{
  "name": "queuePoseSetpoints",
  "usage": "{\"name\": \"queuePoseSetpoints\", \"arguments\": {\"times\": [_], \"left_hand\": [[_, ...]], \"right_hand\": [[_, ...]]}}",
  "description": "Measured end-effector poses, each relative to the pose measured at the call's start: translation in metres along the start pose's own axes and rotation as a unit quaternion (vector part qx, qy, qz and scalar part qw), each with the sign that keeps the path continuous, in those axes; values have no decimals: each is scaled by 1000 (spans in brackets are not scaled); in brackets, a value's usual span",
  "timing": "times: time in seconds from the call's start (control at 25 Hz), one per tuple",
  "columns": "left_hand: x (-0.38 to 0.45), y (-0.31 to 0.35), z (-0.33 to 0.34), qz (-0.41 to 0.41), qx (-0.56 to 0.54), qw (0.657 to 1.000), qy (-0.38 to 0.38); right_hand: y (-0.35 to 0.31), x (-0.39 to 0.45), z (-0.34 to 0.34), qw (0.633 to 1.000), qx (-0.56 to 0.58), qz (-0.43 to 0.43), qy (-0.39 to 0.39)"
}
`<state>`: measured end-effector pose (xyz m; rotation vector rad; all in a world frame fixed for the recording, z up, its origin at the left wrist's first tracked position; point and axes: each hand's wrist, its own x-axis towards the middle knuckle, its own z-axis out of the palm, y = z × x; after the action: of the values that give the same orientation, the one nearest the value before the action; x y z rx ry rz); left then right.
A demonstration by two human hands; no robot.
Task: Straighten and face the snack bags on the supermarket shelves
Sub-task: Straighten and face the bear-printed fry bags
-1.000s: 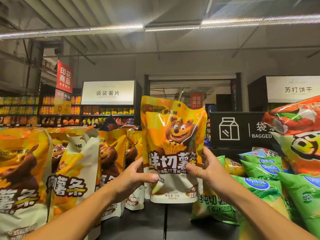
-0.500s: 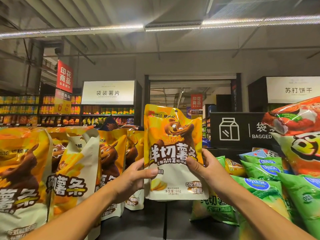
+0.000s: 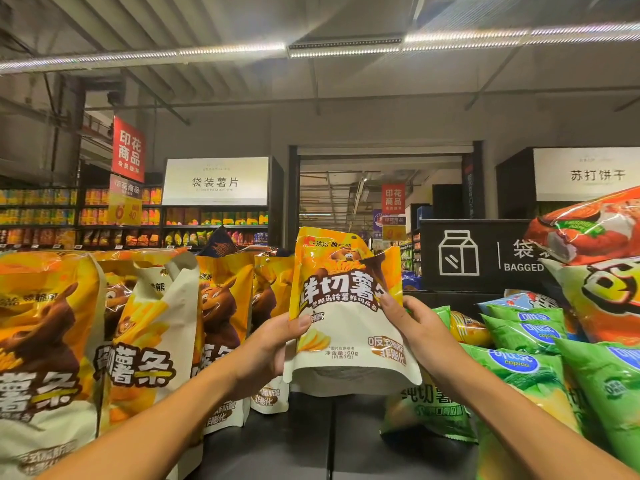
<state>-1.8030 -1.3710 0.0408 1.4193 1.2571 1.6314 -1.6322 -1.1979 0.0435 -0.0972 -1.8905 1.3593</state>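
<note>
1. A row of yellow bear-print potato-stick bags (image 3: 145,341) stands upright on the dark shelf (image 3: 311,441), filling its left side; their fronts face the camera.
2. The left hand (image 3: 268,344) grips the left edge of the held potato-stick bag (image 3: 343,327), thumb across the front, fingers behind.
3. That bag is above the shelf's bare middle, its top crumpled and folded forward.
4. The right hand (image 3: 414,325) pinches the bag's right edge, thumb on the print.
5. Green chip bags (image 3: 526,362) lie tilted and overlapping just right of it.
6. Orange and white snack bags (image 3: 602,258) pile at far right, before a black "BAGGED" sign (image 3: 485,254).
</note>
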Motion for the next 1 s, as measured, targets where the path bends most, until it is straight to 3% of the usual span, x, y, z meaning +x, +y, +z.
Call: {"name": "queuePoseSetpoints", "arguments": {"times": [0.24,0.48,1.0], "left_hand": [[-2,0,0,18,17,1000,-9],[1,-6,-10,39,116,992,11],[4,-10,-12,42,137,990,11]], "right_hand": [[-1,-2,1,1000,2,-8,-10],[-2,-4,-2,996,-64,-56,-13],[2,-3,-4,994,-83,-73,-21]]}}
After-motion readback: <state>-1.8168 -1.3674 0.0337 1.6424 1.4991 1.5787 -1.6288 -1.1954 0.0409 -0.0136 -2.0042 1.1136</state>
